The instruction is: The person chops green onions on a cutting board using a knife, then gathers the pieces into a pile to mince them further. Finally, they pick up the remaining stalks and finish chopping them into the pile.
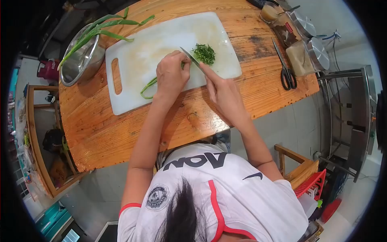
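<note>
Left hand's pinching scallion, right hand's clenching knife, extra scallions are draping over steel bowl, jersey's reading "AON".

Chopped greens in a loose heap beside slanted knife, bent green stalk on white board

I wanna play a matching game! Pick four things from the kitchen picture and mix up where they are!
Things
1. Shiny round metal bowl
2. Black-handled metal scissors
3. Small pile of chopped greens
4. Thin, silver-bladed knife

Places
A. Held in the right hand
B. On the white rectangular cutting board
C. Left side of the brown wooden table
D. Beside clear silver-lidded containers

Pairs: 1-C, 2-D, 3-B, 4-A
</note>
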Motion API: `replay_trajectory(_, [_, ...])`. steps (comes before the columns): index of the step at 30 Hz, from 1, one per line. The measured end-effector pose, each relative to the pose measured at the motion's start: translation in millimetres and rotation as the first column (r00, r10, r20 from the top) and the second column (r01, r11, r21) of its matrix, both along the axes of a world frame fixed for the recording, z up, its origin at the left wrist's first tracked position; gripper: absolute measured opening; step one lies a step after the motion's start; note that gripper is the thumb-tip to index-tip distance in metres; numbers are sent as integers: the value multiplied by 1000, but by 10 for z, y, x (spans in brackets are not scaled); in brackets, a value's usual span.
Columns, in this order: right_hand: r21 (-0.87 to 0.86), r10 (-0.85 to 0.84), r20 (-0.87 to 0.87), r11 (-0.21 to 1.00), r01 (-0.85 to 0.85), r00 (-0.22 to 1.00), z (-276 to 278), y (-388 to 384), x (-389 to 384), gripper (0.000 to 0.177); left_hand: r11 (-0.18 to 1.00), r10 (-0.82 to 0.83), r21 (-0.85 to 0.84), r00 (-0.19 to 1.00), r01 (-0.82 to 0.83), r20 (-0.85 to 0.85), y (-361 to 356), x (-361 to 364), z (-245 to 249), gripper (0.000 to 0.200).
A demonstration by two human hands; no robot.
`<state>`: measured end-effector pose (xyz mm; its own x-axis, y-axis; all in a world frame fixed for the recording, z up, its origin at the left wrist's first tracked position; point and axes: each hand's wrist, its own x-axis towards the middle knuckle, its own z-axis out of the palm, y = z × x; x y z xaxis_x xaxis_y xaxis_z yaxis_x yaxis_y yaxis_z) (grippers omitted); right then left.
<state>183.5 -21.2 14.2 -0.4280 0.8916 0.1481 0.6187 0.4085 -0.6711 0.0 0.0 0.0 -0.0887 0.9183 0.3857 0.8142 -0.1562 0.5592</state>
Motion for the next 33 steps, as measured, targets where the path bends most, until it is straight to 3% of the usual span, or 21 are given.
replay_trajectory(8, [-20, -66, -146, 998, 64, 987, 252, 63, 115, 37, 1000, 21, -23, 999, -20, 25, 36, 8, -30, 6])
replay_trajectory(29, [23, -18, -39, 1000, 19, 999, 39, 89, -180, 45, 998, 46, -35, 999, -45, 16, 35, 14, 1, 6])
replay_trajectory(33, [99, -12, 43, 995, 8, 999, -60, 144, -255, 45, 999, 40, -35, 999, -40, 5, 31, 14, -4, 7])
